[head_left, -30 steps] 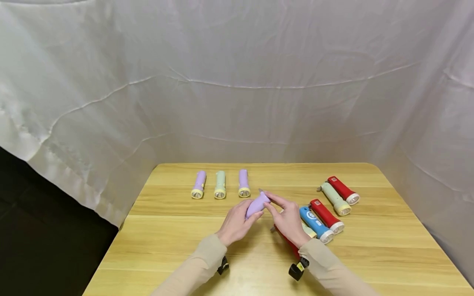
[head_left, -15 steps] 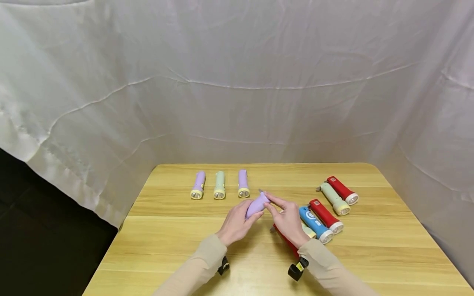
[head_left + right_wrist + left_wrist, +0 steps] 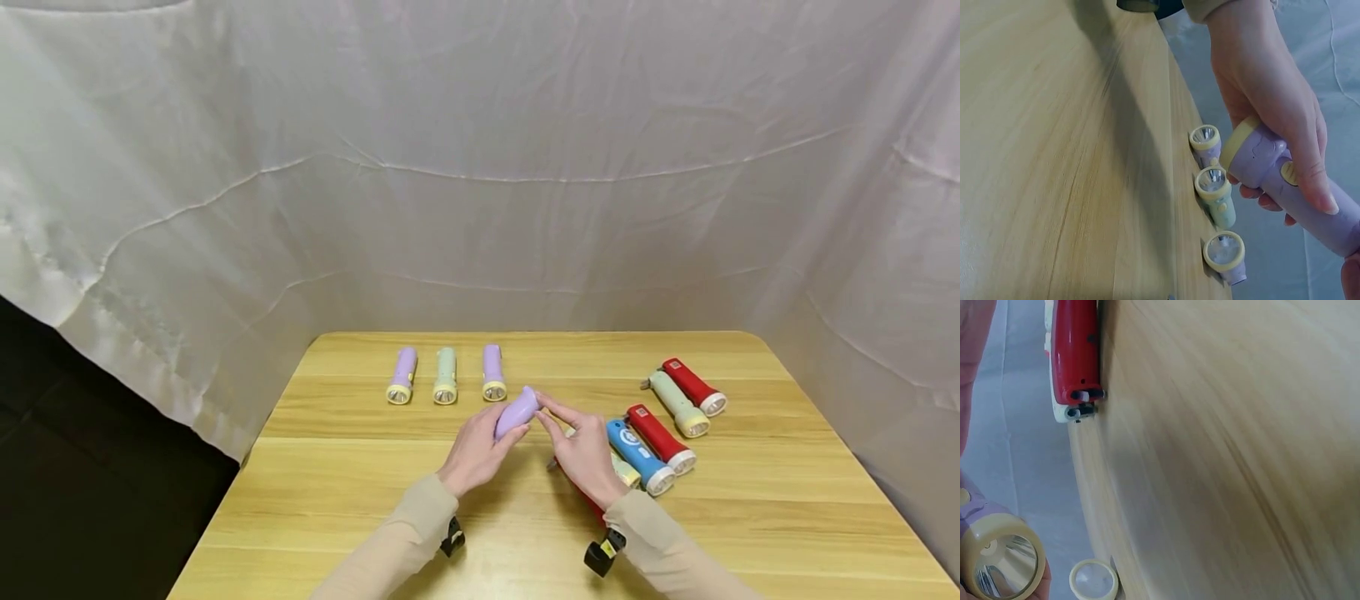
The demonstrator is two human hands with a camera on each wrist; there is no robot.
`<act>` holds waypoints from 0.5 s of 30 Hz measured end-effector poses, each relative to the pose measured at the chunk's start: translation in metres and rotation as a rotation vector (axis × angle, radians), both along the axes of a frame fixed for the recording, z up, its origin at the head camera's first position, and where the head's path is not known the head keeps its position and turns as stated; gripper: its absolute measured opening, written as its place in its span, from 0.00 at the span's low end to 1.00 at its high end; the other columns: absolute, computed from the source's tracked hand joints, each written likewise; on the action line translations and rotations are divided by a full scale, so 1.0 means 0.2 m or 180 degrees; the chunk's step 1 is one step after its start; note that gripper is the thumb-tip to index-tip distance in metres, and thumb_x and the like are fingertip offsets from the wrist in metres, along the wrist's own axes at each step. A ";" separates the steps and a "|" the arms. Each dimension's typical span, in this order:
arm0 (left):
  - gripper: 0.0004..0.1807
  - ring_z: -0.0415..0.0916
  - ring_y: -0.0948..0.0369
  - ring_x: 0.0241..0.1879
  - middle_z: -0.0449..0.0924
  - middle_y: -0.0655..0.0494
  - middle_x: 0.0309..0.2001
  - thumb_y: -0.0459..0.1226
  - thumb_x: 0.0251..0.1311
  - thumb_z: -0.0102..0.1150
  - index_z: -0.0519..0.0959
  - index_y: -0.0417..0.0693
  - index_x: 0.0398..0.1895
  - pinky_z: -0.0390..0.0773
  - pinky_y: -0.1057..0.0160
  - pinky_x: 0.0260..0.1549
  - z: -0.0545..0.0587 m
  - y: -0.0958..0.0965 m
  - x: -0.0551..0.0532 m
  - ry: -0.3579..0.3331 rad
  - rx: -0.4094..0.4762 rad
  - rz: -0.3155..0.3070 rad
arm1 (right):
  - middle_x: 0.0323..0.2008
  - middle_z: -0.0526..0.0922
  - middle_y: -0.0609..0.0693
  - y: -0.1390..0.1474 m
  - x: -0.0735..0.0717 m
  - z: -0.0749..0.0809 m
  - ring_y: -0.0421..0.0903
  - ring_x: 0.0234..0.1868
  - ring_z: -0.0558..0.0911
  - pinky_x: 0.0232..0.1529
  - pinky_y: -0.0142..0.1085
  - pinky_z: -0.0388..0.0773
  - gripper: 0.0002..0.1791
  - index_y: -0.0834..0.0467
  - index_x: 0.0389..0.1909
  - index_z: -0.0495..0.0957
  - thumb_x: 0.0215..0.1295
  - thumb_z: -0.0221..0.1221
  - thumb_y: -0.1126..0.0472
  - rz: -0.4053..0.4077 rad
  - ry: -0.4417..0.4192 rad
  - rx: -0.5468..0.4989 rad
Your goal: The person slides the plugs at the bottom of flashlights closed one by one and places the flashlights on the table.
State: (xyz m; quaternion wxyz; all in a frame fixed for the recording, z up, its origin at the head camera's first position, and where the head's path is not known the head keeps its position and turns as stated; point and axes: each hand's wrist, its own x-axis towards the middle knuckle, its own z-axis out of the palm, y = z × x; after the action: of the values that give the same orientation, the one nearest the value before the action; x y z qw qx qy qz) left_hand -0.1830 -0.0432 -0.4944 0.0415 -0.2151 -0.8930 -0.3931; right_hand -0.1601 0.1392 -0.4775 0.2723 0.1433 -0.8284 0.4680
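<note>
Held above the table is a purple flashlight (image 3: 517, 412) with a pale yellow head. My left hand (image 3: 476, 450) grips its body, thumb laid along the side in the right wrist view, near the round yellow switch (image 3: 1289, 173). At the tail end, thumb and index finger of my right hand (image 3: 585, 454) pinch it from the right. The left wrist view shows its lens (image 3: 1005, 565) at the lower left. Under my right hand lie a red flashlight (image 3: 579, 485) and a pale green one with a yellow head (image 3: 625, 472), both partly hidden.
At the back left stand in a row a purple flashlight (image 3: 402, 375), a green one (image 3: 446, 375) and another purple one (image 3: 492, 371). To the right lie a blue flashlight (image 3: 637, 454), two red ones, the nearer (image 3: 660, 437) and farther (image 3: 693, 385), and a green one (image 3: 678, 402).
The held flashlight has turned and shifted slightly left. A small grey piece that stuck out at its tail end no longer shows. Both hands have otherwise kept their places.
</note>
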 end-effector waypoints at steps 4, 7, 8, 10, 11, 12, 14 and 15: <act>0.25 0.80 0.59 0.42 0.84 0.52 0.47 0.53 0.72 0.53 0.75 0.50 0.64 0.78 0.64 0.41 0.00 0.00 0.00 0.0006 0.0004 -0.0019 | 0.49 0.88 0.56 0.01 0.00 0.00 0.26 0.18 0.72 0.18 0.18 0.63 0.17 0.56 0.52 0.86 0.61 0.69 0.66 -0.0031 0.0014 0.0052; 0.24 0.79 0.60 0.40 0.84 0.53 0.45 0.53 0.72 0.53 0.76 0.49 0.62 0.77 0.66 0.39 -0.01 0.00 0.00 0.0039 -0.0011 -0.0069 | 0.49 0.88 0.55 0.02 0.01 -0.01 0.42 0.37 0.89 0.35 0.26 0.83 0.18 0.56 0.52 0.86 0.60 0.69 0.66 -0.0058 -0.0007 0.0097; 0.24 0.79 0.61 0.40 0.84 0.53 0.45 0.52 0.72 0.53 0.76 0.48 0.62 0.77 0.67 0.38 -0.01 0.00 0.00 0.0052 -0.0013 -0.0084 | 0.50 0.88 0.55 0.02 0.01 -0.01 0.47 0.44 0.89 0.41 0.33 0.86 0.18 0.56 0.52 0.86 0.60 0.70 0.66 -0.0048 -0.0015 0.0101; 0.23 0.78 0.61 0.39 0.83 0.53 0.44 0.52 0.73 0.53 0.76 0.48 0.60 0.76 0.67 0.37 -0.02 0.00 0.00 0.0053 -0.0018 -0.0113 | 0.50 0.88 0.56 0.03 0.01 -0.02 0.53 0.47 0.89 0.45 0.44 0.87 0.18 0.57 0.53 0.86 0.60 0.70 0.65 -0.0030 -0.0035 0.0094; 0.23 0.78 0.62 0.38 0.83 0.53 0.44 0.52 0.72 0.53 0.76 0.48 0.60 0.76 0.68 0.37 -0.02 0.00 0.00 0.0061 -0.0022 -0.0124 | 0.51 0.88 0.57 0.03 0.01 -0.02 0.55 0.48 0.89 0.47 0.48 0.86 0.19 0.58 0.53 0.86 0.60 0.70 0.65 -0.0016 -0.0043 0.0079; 0.22 0.78 0.62 0.38 0.84 0.53 0.44 0.52 0.72 0.53 0.77 0.48 0.60 0.76 0.68 0.37 -0.02 0.00 0.00 0.0061 -0.0014 -0.0133 | 0.51 0.87 0.58 0.03 0.01 -0.02 0.55 0.48 0.89 0.48 0.49 0.86 0.19 0.58 0.53 0.85 0.60 0.70 0.65 0.0006 -0.0068 0.0064; 0.22 0.78 0.62 0.38 0.84 0.53 0.44 0.52 0.72 0.53 0.77 0.48 0.59 0.76 0.68 0.37 -0.02 0.00 0.00 0.0066 -0.0011 -0.0145 | 0.51 0.87 0.59 0.03 0.00 -0.02 0.56 0.49 0.88 0.47 0.50 0.86 0.19 0.59 0.54 0.85 0.60 0.70 0.64 0.0039 -0.0096 0.0036; 0.22 0.78 0.62 0.38 0.84 0.53 0.43 0.52 0.72 0.53 0.77 0.48 0.59 0.76 0.68 0.37 -0.02 0.00 0.00 0.0061 -0.0012 -0.0152 | 0.51 0.87 0.59 0.03 0.00 -0.02 0.56 0.49 0.88 0.47 0.50 0.86 0.19 0.59 0.54 0.85 0.60 0.70 0.64 0.0046 -0.0107 0.0025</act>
State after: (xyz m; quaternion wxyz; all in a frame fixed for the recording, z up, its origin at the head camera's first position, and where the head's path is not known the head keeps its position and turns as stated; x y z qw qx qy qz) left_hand -0.1820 -0.0432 -0.4977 0.0402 -0.2402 -0.8880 -0.3902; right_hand -0.1610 0.1449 -0.4808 0.2544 0.1425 -0.8336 0.4691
